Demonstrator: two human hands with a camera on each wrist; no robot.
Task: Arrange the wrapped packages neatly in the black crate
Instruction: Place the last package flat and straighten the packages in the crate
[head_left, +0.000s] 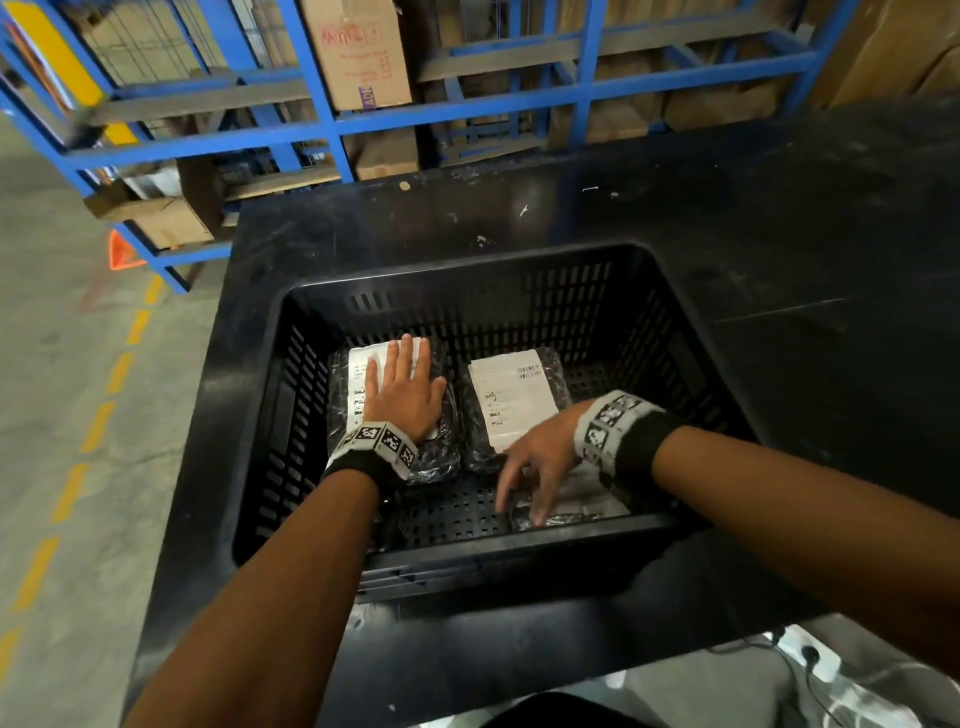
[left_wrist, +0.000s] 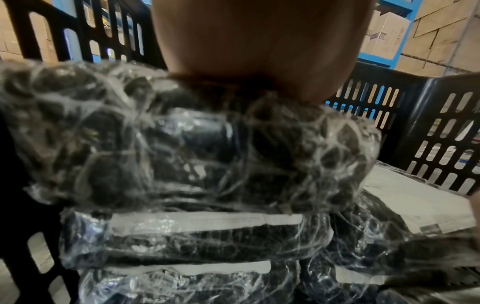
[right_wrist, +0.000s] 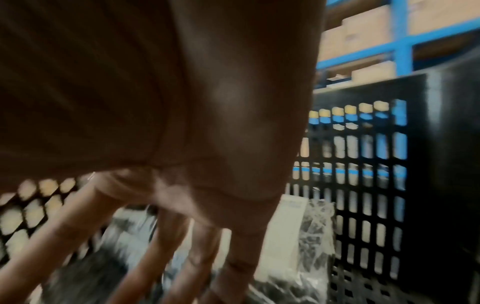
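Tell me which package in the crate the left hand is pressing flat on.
The far-left package: the left hand lies open on its white label. The middle package is untouched, and the near-right package sits under the right hand.

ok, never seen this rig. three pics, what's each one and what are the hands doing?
No robot: a person wears three cameras. The head view looks down at a black crate on a black table. The two wrist views look along each hand, close and blurry. The left hand lies flat on a stack of wrapped packages. The right hand reaches, fingers spread, onto a package near the front wall. Another labelled package lies between. Neither hand grips anything.
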